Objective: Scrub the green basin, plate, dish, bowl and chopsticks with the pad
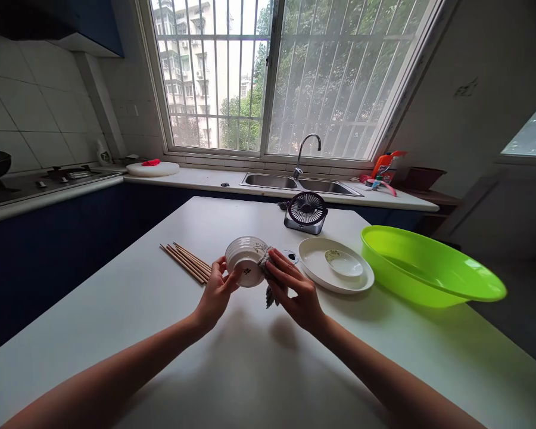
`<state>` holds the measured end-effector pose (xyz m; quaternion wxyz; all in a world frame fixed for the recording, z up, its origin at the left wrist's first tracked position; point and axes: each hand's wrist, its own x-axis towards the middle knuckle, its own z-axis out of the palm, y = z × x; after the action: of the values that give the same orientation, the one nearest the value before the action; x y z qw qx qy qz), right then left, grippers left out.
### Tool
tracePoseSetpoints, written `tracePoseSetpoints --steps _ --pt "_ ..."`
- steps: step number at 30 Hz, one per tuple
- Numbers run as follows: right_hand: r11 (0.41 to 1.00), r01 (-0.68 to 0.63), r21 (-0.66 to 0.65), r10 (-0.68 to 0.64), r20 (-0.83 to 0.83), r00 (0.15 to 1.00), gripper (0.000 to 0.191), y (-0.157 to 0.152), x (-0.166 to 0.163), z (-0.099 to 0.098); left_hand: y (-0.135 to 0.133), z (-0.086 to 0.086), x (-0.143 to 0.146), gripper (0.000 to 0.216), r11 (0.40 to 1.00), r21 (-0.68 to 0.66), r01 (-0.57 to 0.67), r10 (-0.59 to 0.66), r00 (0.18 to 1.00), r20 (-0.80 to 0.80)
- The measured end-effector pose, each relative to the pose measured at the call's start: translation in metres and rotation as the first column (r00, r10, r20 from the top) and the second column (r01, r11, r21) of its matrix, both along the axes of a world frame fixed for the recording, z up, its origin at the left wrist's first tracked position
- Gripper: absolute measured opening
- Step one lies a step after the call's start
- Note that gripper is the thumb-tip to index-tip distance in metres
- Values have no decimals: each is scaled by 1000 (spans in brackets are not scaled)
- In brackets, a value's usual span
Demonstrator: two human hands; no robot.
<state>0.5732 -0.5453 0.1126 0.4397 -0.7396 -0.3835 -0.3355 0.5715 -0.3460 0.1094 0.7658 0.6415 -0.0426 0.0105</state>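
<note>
Held above the white table, a white bowl is tilted so its base faces me. My left hand grips the bowl by its left side, thumb on the base. Against the bowl's right side, my right hand presses a grey cloth, part of which hangs below the fingers. Several wooden chopsticks lie to the left of the bowl. Over to the right, a small white dish with a leaf pattern rests in a large white plate.
A bright green basin stands at the table's right edge. A small black fan is at the back of the table. Behind it are a double sink and a faucet under the window. A stove lies far left.
</note>
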Motion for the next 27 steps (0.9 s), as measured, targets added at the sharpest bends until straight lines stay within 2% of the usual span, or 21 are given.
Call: tracePoseSetpoints --steps 3,6,16,22,27 --pt "999 -19 -51 21 55 998 57 2 -4 1 -1 1 0 65 1000 -20 -1 1 1000 -2" --pt "1000 -15 -19 16 56 998 58 1 -3 0 -2 2 -2 67 1000 -26 14 -15 1000 -6" --pt "988 45 150 -21 -161 987 42 -4 5 -4 -6 5 -8 72 999 -36 0 -1 1000 -12" --pt "984 83 155 -61 -137 989 56 0 1 -6 -7 5 -11 76 999 -7 52 -52 998 -28" --pt "983 94 159 -78 -106 991 57 2 -3 -3 -7 4 -10 83 993 18 119 -118 991 -61"
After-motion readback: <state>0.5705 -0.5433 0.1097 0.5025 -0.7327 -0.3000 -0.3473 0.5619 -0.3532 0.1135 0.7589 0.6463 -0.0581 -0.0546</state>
